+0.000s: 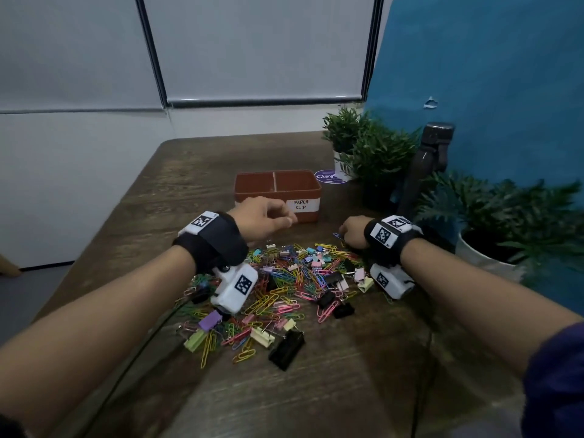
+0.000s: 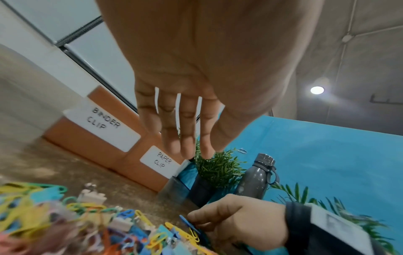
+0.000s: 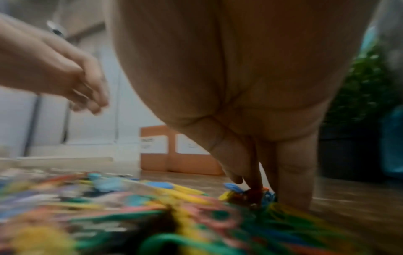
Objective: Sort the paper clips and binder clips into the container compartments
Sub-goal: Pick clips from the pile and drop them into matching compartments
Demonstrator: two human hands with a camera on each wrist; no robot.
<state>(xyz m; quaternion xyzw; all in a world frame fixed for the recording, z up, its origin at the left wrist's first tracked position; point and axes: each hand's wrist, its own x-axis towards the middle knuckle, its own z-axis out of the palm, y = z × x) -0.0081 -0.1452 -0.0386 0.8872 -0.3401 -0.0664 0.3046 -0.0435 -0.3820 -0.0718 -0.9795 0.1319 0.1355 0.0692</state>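
A brown two-compartment container (image 1: 252, 192) stands beyond a heap of coloured paper clips and binder clips (image 1: 284, 279). Its labels read BINDER CLIP (image 2: 104, 127) on the left and PAPER CLIP (image 1: 301, 204) on the right. Both compartments look empty in the head view. My left hand (image 1: 282, 218) hovers in front of the container; the left wrist view shows its fingers (image 2: 187, 143) straight and empty. My right hand (image 1: 343, 237) is down at the heap's far right edge, its fingertips pinching a blue paper clip (image 2: 188, 222). A big black binder clip (image 1: 286, 347) lies at the near edge.
Potted plants (image 1: 373, 150) and a dark bottle (image 1: 426, 165) crowd the back right, with another plant (image 1: 505, 216) by my right wrist. A blue partition (image 1: 489, 74) closes the right side. A round sticker (image 1: 330, 177) lies behind the container. A black cable (image 1: 142, 349) runs along the left.
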